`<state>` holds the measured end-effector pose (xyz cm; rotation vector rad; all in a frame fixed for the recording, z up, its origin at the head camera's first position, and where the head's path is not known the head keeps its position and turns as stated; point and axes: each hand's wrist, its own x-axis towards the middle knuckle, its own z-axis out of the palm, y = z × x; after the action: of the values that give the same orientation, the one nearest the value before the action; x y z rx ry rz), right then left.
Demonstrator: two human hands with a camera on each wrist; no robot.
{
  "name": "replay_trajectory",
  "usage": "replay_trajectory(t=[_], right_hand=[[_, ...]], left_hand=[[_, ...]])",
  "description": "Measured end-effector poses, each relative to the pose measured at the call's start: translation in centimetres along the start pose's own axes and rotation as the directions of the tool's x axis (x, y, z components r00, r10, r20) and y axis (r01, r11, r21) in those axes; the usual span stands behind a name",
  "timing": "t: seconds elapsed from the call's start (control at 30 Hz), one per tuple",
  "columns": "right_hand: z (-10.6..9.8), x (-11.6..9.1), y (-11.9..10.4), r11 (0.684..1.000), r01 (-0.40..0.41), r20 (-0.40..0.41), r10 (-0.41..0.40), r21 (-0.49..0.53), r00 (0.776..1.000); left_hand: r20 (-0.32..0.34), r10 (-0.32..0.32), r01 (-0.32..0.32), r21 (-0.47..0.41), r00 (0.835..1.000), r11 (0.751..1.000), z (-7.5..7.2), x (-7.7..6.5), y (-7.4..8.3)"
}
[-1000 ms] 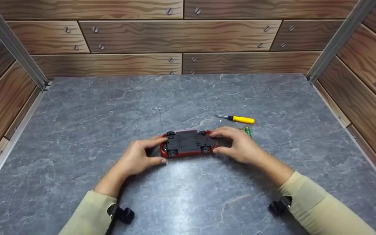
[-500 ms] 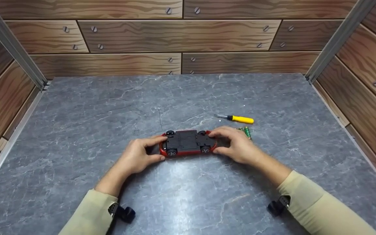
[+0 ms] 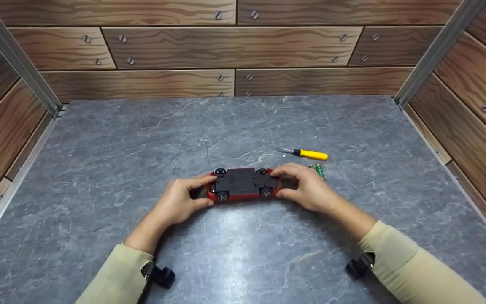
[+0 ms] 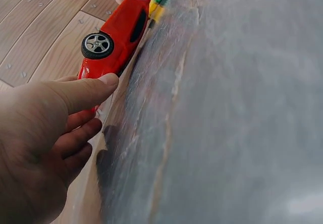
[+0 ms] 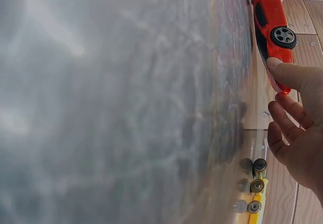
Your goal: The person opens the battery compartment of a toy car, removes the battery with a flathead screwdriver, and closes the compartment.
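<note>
A red toy car (image 3: pixel 243 184) lies upside down between my hands, its black underside and wheels facing up in the head view. My left hand (image 3: pixel 179 200) grips the car's left end, fingers on the far side and thumb on the near side. At the other end, my right hand (image 3: pixel 306 188) holds the car the same way, with its thumb against the near corner. The left wrist view shows the left thumb pressed on the red body (image 4: pixel 123 27). In the right wrist view, the right thumb touches the car (image 5: pixel 272 12) near its end.
Beyond the right hand lies a screwdriver (image 3: pixel 310 154) with a yellow handle. Green batteries (image 3: pixel 319 171) lie partly hidden behind that hand; their ends (image 5: pixel 257 185) show in the right wrist view. A thin dark wire-like line (image 3: pixel 207 153) runs behind the car. Wood-patterned walls (image 3: pixel 234 46) enclose the table.
My left thumb has moved in against the near side of the car. The car has shifted very slightly; my right hand keeps its hold.
</note>
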<state>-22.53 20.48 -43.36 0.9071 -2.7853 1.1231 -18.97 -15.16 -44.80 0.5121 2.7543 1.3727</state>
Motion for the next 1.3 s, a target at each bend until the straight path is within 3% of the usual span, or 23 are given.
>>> replay_trajectory(t=[0.87, 1.1, 1.3], right_hand=[[-2.5, -0.7, -1.9, 0.98, -0.005, -0.075, 0.021, 0.201, 0.997], [-3.5, -0.6, -2.7, 0.974, 0.026, -0.126, 0.003, 0.226, 0.992], [-4.3, -0.8, -3.8, 0.965, 0.0, -0.161, 0.044, 0.263, 0.986]], left_hand=[[-0.029, 0.049, -0.054, -0.203, 0.998, 0.978, -2.3, -1.2, 2.6], [-0.082, 0.109, -0.125, -0.216, 0.991, 0.968, -3.1, -1.0, 4.0], [-0.124, 0.137, -0.164, -0.237, 0.983, 0.958, -3.8, -0.7, 5.6]])
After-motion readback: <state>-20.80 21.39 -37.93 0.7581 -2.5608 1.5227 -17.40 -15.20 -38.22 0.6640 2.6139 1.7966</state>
